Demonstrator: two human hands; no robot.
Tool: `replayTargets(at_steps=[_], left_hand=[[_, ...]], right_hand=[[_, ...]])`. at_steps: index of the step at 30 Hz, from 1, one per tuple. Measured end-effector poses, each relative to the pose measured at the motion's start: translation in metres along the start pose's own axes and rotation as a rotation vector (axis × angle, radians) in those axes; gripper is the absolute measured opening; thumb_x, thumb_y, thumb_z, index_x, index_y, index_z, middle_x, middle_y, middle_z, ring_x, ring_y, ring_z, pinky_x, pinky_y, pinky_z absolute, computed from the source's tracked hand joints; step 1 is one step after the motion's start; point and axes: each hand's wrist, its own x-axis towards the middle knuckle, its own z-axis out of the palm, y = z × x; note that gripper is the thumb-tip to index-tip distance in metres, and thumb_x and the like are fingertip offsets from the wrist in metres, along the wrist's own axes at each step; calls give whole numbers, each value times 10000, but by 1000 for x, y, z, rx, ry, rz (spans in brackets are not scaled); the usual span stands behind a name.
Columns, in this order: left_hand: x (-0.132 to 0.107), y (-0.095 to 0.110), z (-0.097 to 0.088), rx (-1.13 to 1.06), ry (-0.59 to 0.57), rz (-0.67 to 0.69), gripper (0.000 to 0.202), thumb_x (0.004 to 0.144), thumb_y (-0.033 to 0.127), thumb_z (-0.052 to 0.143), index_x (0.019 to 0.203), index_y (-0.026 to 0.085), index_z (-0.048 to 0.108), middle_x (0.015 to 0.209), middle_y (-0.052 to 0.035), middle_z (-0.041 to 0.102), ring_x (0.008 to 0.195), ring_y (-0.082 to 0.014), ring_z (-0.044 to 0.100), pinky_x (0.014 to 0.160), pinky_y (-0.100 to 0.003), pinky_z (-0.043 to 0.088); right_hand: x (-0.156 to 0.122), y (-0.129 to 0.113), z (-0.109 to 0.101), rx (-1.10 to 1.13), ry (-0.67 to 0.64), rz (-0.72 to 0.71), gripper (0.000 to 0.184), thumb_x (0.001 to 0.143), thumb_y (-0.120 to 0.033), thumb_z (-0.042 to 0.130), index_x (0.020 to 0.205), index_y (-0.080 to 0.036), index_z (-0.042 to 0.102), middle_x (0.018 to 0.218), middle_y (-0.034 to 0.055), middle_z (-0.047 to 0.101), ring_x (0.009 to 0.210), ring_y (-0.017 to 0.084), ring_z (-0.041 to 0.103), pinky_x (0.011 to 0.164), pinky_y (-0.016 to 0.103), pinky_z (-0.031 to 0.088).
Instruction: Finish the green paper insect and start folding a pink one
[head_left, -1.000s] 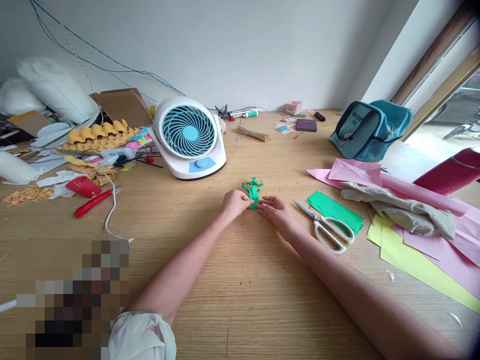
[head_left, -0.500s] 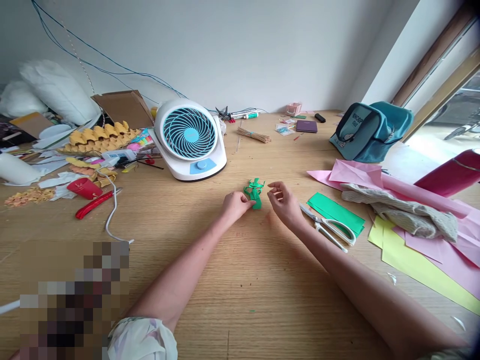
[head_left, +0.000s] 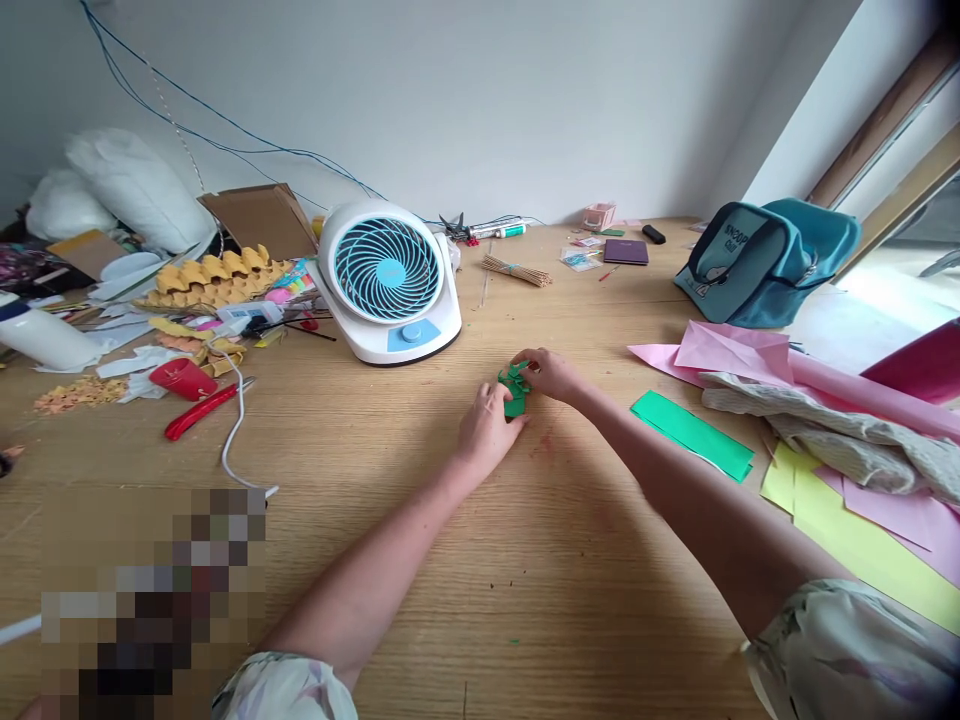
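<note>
A small green paper piece (head_left: 515, 406) with curled, cut strips at its top stands on the wooden table in front of me. My left hand (head_left: 487, 425) is closed around its lower part, thumb at the right side and fingers at the left. Fingers of my right hand (head_left: 553, 374) pinch at the curled strips from the upper right, partly covering them. Folded green paper (head_left: 691, 432) lies beyond my right forearm. The scissors near it are almost wholly hidden behind that forearm.
A white fan (head_left: 388, 268) stands behind my hands. Pink paper (head_left: 731, 350), grey cloth gloves (head_left: 795, 425) and yellow paper (head_left: 847, 510) lie at the right, near a teal bag (head_left: 765, 262). Red-handled cutter (head_left: 201, 410), white cable (head_left: 231, 430) and egg-carton pieces (head_left: 214, 275) lie left.
My right hand has moved left and down onto the curled green strips. My left hand has shifted to wrap more around the piece. The right forearm now covers the scissors.
</note>
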Motion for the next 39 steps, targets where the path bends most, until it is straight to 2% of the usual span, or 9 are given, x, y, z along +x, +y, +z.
replayTargets(at_steps=[5,10,16,21,24,27,29,33,39], left_hand=[[4,-13,0,-63,8,27,282,777,108,706,993,194,546,1095,-82,590,1006,-210,608,848,-323,501],[3,-14,-2,-107,9,35,257,737,56,698,895,200,555,982,-55,620,1005,-217,606,932,-359,482],[1,-14,-8,-211,2,-18,282,673,13,726,815,196,565,928,-34,638,932,-199,614,923,-361,481],[4,-19,-5,-392,-47,-148,253,672,92,779,794,187,579,762,10,632,726,-156,625,748,-311,530],[7,-19,-2,-553,-97,-229,298,702,76,753,923,176,580,754,21,648,634,-120,635,620,-243,525],[5,-11,-5,-705,-156,-272,459,737,74,732,1145,172,547,819,9,676,634,-114,666,615,-242,549],[2,-1,-12,-782,-215,-281,477,756,66,709,1197,158,551,843,-13,687,670,-125,680,645,-274,581],[-7,20,-27,-1070,-351,-330,339,763,98,727,1077,151,613,1007,-64,674,824,-147,683,642,-269,601],[-15,36,-37,-1079,-376,-372,166,878,187,650,1009,147,557,986,-74,682,796,-140,698,533,-194,550]], right_hand=[[-12,5,-1,60,-40,-36,289,771,-77,596,959,-210,771,972,52,752,834,195,658,822,332,513],[-25,7,-1,192,-40,-51,317,770,-53,560,954,-208,767,991,41,765,864,183,676,843,333,525],[-33,17,0,396,-25,10,224,805,-154,580,953,-168,747,920,61,765,765,172,683,772,337,549],[-40,19,-2,541,-61,41,170,744,-243,712,897,-181,748,926,48,759,802,176,674,810,338,531],[-42,14,-8,645,-60,76,223,730,-358,766,855,-179,725,854,35,736,751,160,652,769,323,523],[-47,8,-19,755,-53,107,329,705,-469,797,822,-182,686,791,18,700,705,144,635,736,309,521],[-52,4,-27,817,-61,121,378,689,-510,811,835,-188,678,809,18,700,720,146,646,756,314,530],[-67,-2,-38,1033,-127,198,339,670,-436,861,856,-209,693,867,8,717,799,152,673,817,313,538],[-80,-13,-45,1177,-221,190,247,708,-340,859,867,-211,720,876,-2,721,834,140,673,846,300,535]])
